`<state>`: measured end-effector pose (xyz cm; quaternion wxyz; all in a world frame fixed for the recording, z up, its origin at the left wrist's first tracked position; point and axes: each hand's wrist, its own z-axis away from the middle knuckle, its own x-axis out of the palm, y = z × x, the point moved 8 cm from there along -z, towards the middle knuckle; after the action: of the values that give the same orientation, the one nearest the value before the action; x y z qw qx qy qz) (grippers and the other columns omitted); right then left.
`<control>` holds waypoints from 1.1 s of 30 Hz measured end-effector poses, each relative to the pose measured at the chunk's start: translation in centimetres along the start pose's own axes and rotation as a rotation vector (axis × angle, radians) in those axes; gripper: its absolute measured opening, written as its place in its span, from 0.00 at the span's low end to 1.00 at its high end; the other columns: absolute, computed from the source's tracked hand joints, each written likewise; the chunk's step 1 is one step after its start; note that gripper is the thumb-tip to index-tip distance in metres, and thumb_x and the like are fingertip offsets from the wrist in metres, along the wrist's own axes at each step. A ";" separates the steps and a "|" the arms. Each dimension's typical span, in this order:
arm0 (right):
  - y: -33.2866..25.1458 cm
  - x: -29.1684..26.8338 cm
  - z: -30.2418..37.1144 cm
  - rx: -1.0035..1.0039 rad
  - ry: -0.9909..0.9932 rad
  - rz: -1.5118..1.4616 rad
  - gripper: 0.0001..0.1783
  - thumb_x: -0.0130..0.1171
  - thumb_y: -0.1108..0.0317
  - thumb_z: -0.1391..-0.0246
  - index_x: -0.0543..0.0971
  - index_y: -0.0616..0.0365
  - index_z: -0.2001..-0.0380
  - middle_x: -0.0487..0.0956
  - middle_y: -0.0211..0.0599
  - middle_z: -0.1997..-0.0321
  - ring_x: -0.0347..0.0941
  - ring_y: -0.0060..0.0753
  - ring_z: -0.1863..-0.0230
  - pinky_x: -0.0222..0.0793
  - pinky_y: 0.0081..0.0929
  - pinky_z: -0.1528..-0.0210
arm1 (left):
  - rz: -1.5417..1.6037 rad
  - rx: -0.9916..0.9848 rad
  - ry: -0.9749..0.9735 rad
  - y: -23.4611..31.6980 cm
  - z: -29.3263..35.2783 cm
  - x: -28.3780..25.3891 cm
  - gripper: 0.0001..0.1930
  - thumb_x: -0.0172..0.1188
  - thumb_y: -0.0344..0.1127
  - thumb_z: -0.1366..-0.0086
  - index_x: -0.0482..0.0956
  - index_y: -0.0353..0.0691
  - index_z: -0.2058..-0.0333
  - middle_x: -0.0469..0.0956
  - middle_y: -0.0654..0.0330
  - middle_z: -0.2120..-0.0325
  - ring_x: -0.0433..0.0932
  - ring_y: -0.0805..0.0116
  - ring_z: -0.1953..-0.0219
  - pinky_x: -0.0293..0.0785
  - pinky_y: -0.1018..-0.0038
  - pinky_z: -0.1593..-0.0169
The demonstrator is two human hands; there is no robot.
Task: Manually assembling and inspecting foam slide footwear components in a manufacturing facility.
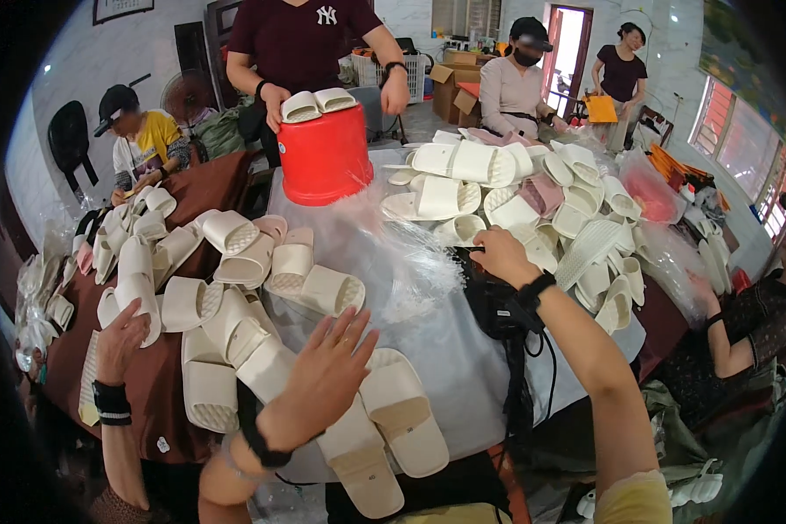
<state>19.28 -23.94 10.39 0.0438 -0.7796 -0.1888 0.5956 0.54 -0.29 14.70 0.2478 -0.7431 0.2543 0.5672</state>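
My left hand (319,384) is open, its fingers stretched out and slightly apart. It hovers beside a pair of cream slippers (402,419) at the table's near edge, partly covering one of them. More cream slippers (227,327) lie heaped to its left. My right hand (502,258) reaches forward with fingers closed on the upper edge of a black fabric item with straps (493,306); its exact kind I cannot make out. Behind that hand rises a big pile of cream slippers (454,166) with a few pink ones among them.
Across the table (393,336) a person steadies a red bucket (325,157) with slippers on top. Clear plastic bags (410,249) lie mid-table. At the left, a co-worker's hand (122,341) touches a slipper. Another person's arm (725,341) is at the right; others work behind.
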 end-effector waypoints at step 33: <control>-3.0 -16.7 28.8 0.094 -0.423 -1.040 0.04 0.60 0.79 0.58 0.76 0.68 0.77 0.75 0.39 0.82 0.70 0.21 0.82 0.57 0.16 0.84 | 0.403 -0.050 -0.170 -6.3 -17.8 22.3 0.29 0.40 0.42 0.38 0.46 0.38 0.41 0.52 0.50 0.42 0.47 0.55 0.38 0.48 0.63 0.39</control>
<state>-12.31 -31.49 18.28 0.3275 -0.4446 -0.5263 0.6466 22.48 -9.39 -2.21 0.1314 -0.6325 0.3617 0.6722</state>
